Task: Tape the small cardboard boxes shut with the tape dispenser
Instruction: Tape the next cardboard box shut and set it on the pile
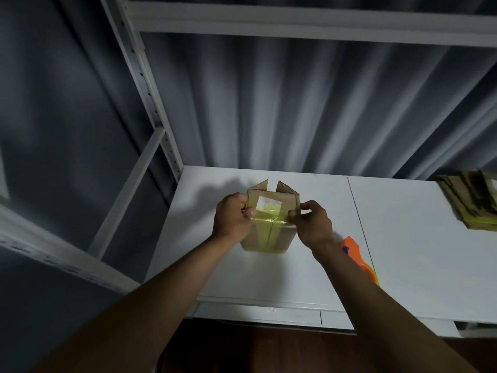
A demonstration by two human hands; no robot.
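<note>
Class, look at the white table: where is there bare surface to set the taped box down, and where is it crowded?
Bare patches: between the box and the stack of flattened cardboard at the far right, and the near-left table edge below the left hand. Crowded: beside the right hand, where the orange tape dispenser lies.

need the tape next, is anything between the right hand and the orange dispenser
Nothing visible stands between them. The tape dispenser lies on the white table just right of the right forearm, which hides part of it. The right hand and left hand both grip the cardboard box.
</note>
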